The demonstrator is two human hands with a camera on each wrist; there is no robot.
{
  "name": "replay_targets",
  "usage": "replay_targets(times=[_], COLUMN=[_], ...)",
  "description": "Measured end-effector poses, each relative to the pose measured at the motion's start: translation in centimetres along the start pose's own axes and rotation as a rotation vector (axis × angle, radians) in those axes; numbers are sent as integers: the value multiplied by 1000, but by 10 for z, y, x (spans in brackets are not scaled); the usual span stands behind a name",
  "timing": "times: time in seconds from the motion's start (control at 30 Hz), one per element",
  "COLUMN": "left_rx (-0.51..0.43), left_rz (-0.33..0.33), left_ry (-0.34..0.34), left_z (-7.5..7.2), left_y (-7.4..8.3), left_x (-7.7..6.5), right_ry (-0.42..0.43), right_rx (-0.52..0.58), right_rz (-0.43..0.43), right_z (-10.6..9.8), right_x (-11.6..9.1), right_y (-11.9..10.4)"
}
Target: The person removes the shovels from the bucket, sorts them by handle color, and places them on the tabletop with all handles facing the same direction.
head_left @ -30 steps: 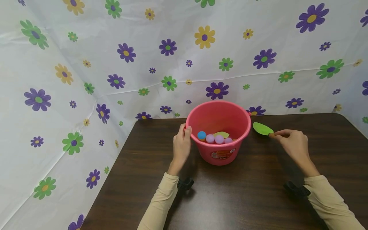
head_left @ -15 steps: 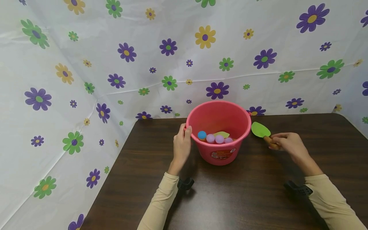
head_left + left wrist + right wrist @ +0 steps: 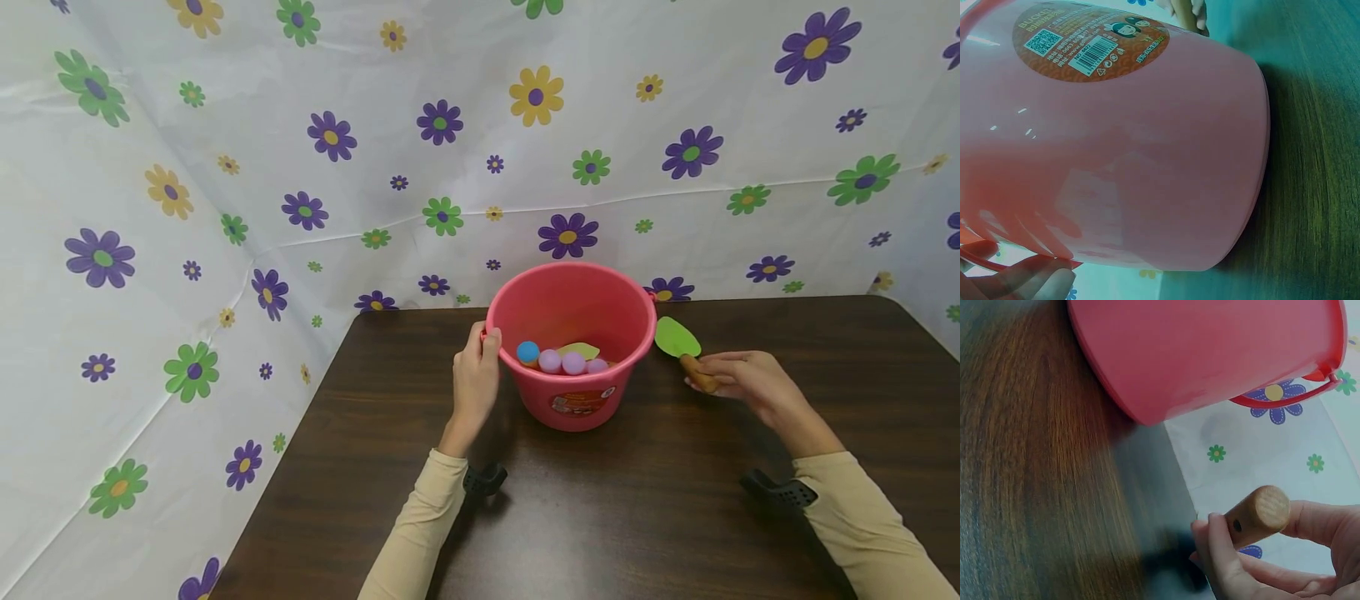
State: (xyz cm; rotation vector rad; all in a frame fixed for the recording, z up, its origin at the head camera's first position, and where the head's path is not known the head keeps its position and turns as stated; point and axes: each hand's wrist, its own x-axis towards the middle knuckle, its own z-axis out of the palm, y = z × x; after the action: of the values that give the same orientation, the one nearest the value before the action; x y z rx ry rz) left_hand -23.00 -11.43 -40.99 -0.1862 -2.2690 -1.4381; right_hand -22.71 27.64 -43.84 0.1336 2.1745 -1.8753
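A pink bucket point(image 3: 573, 398) stands on the dark table with several balls in its bottom: a blue ball point(image 3: 528, 352) and lilac balls point(image 3: 573, 363) beside a yellow-green piece point(image 3: 581, 351). My left hand point(image 3: 474, 379) grips the bucket's left side at the rim. In the left wrist view its fingers point(image 3: 1038, 275) are by the red bail handle point(image 3: 985, 262). To the right of the bucket, my right hand point(image 3: 753, 387) holds a toy shovel by its wooden handle point(image 3: 699, 374), thumb and fingers pinching it. The green blade point(image 3: 677, 337) points away, close to the bucket's right side.
The dark wooden tabletop point(image 3: 600, 517) spreads around the bucket. Behind and to the left hangs a white flowered sheet point(image 3: 262, 208). A black wrist strap with a mount point(image 3: 780, 490) is on each forearm. An oval label point(image 3: 1091, 40) is on the bucket's front.
The toy shovel has turned in my right hand: its blade tilts more away and shows wider, its handle swings nearer. The hand shifts slightly left. My left hand and the bucket keep their place.
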Motion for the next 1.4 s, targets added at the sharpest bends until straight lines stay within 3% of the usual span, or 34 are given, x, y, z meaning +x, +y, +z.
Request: replay_targets(times=[0.13,0.37,0.53,1.1,1.4], left_rx=[6,1,1,9,23], left_rz=[8,-5,-7,-16,-7], left_ry=[7,3,1,-2,3], left_z=[0,0,0,0,0], left_y=[1,0,0,0,-1], left_x=[0,0,0,0,0], right_ry=[-50,-138,-164,-89,-89], right_rx=[118,428,555,757,768], right_rz=[32,69,91,143,137], right_z=[0,3,4,9,12], right_x=[2,3,5,7,9], right_y=[1,5,6,10,12])
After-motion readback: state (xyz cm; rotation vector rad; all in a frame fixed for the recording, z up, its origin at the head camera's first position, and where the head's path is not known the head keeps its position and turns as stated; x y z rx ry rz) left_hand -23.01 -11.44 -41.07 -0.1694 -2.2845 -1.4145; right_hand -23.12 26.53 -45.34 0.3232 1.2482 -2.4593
